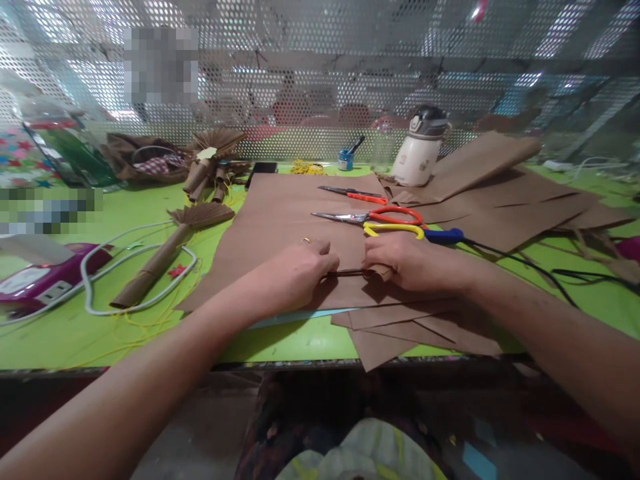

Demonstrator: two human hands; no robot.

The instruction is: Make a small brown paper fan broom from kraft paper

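Observation:
My left hand (pixel 303 268) and my right hand (pixel 407 260) are close together over a large sheet of brown paper (pixel 280 207) on the table. Between them runs a narrow folded piece of brown paper (pixel 349 272), its ends pinched in the closed fingers of both hands. A ring shows on my left hand. Just beyond my right hand lie orange-handled scissors (pixel 370 216), a yellow-handled tool (pixel 395 230) and a blue handle (pixel 445 236) with a black cord. Small red-handled snips (pixel 353 194) lie farther back.
Cut brown sheets (pixel 525 200) spread right, with scraps (pixel 380 330) at the near edge. A cream bottle (pixel 419 150) and blue jar (pixel 345 159) stand at the back. On the left are a rolled paper piece with a fanned top (pixel 165 257), a white cable (pixel 85 283) and a purple power strip (pixel 60 280).

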